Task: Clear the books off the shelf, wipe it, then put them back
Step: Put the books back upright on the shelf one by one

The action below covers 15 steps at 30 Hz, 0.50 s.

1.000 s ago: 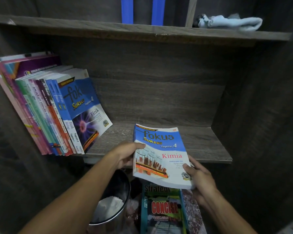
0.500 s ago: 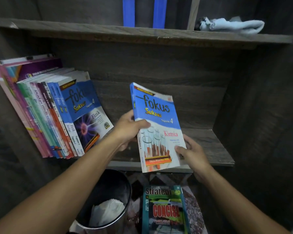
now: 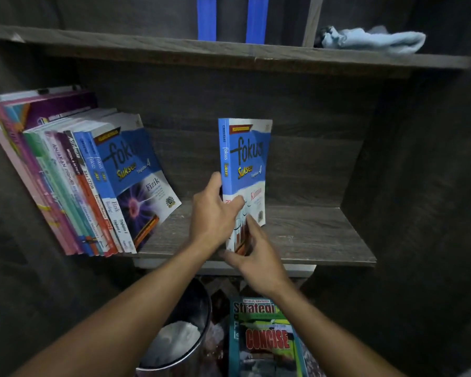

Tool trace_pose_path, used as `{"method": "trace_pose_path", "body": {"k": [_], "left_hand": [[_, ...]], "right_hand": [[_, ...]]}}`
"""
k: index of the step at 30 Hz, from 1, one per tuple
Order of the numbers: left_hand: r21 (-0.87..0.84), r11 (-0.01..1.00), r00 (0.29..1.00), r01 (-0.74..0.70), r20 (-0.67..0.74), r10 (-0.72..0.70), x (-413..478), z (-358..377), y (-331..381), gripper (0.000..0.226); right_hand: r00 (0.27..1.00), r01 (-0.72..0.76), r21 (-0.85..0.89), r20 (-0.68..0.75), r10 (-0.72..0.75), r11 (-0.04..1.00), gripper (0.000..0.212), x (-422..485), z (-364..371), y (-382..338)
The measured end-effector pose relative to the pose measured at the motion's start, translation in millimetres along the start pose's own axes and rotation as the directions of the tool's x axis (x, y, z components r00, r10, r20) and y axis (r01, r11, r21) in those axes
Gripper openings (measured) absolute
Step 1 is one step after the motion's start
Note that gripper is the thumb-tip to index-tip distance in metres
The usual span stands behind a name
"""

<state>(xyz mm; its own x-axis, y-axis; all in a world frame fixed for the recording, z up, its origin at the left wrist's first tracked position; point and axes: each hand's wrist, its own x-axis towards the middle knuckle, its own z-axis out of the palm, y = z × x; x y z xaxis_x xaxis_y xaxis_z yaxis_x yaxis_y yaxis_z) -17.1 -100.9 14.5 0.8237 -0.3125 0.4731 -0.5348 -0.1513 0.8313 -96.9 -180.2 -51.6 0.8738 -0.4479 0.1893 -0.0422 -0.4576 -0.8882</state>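
The fingers (image 3: 235, 205) of your left hand (image 3: 212, 213) curled across the front cover of the blue-and-white "Fokus Sukses Kimia" paperback (image 3: 246, 156), thumb against its spine. Your right hand (image 3: 256, 257) pinched the book's near lower corner between thumb and forefinger. The paperback stood upright about midway along the dark wooden shelf (image 3: 310, 235), well apart from the row of coloured books (image 3: 74, 191) leaning at the left end. A pale blue cloth (image 3: 373, 40) lay on the board above. Below the shelf, a round metal bin (image 3: 191, 306) sat beside a stack topped by a green "Concise" book (image 3: 265, 340).
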Motion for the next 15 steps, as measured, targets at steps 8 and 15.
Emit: {"method": "trace_pose_path", "body": {"k": [8,15], "left_hand": [[0.14,0.988,0.998,-0.057,0.034,0.053,12,-14,9,0.031],[0.229,0.965,0.99,-0.13,-0.016,0.137,35,-51,7,0.033]], "right_hand": [[1.0,-0.009,0.134,-0.011,0.011,0.991,0.096,0,29,20],[0.995,0.077,0.06,-0.066,-0.073,0.995,0.084,21,59,-3]]}}
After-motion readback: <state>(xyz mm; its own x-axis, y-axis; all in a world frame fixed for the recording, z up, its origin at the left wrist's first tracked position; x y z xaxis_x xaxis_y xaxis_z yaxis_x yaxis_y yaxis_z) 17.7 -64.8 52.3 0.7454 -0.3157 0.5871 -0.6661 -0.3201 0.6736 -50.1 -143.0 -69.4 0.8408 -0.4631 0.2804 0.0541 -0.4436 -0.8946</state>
